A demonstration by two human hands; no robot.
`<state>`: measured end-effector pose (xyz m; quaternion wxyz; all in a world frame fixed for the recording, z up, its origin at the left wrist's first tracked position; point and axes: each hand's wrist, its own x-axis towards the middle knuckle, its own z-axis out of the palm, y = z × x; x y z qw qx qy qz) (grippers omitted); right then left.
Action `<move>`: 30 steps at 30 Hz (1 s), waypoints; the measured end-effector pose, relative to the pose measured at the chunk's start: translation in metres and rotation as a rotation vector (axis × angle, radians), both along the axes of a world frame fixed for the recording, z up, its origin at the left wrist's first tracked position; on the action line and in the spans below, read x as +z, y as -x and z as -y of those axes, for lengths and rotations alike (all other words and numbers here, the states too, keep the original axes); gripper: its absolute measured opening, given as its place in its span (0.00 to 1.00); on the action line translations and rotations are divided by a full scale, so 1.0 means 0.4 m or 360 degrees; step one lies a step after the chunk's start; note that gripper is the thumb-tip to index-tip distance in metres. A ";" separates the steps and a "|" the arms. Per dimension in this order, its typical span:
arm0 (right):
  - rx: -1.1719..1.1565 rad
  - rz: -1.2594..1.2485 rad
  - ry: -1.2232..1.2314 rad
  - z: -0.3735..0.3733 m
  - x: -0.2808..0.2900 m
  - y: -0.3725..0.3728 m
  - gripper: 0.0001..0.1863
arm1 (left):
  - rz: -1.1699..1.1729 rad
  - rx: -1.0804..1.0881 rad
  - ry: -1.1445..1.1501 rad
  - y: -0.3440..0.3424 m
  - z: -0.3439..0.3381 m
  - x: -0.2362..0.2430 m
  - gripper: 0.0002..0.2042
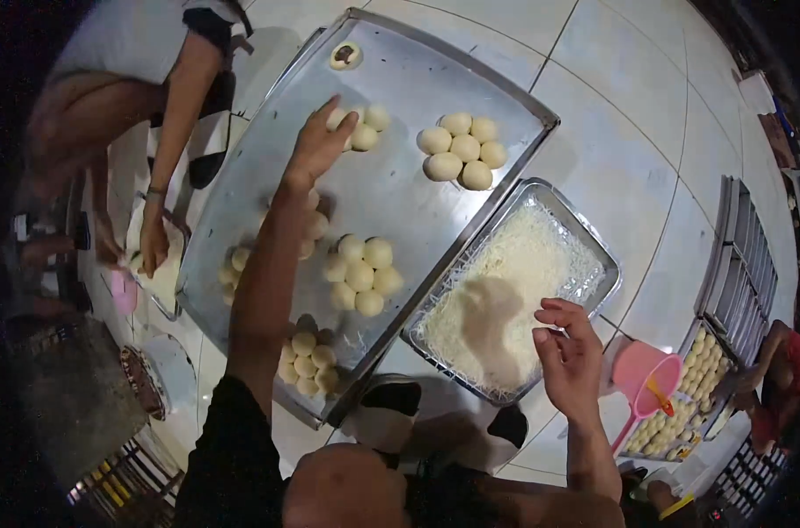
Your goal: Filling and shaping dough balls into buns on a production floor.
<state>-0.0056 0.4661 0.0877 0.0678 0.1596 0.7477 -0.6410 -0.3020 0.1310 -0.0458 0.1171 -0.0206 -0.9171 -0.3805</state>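
My left hand (316, 145) reaches across a large metal tray (400, 220), its thumb and fingers around a pale dough ball (336, 119) in a small cluster. Beside it lie more dough balls (365, 137). Similar clusters sit elsewhere on the tray: one at the far right (463, 148), one near the middle (359, 276), one at the near edge (307, 365). A lone ball with a dark top (345, 56) is in the far left corner. Above the near right rim of a smaller tray of white shreds (506, 299), my right hand (572, 356) hovers open, fingers loosely bent, holding nothing.
At the left, another person's hand (154, 242) works over a tray (167, 286). To the right are a pink dipper (646, 374) with an orange-handled tool, trays of dough balls (704, 370), stacked metal pans (741, 260) and another person. All stand on white floor tiles (629, 132).
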 end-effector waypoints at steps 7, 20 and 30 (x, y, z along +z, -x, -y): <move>0.0379 -0.0112 -0.1492 -0.063 -0.230 -0.032 0.18 | 0.0226 0.0204 0.0480 0.290 0.104 0.015 0.21; 0.0324 -0.0266 -0.1259 -0.026 -0.256 -0.048 0.22 | 0.0085 -0.0496 -0.1984 0.197 -0.188 0.125 0.12; 0.0256 -0.0330 -0.1159 -0.117 -0.231 -0.043 0.16 | 0.1611 -0.0050 -0.2608 -0.467 -0.367 0.215 0.21</move>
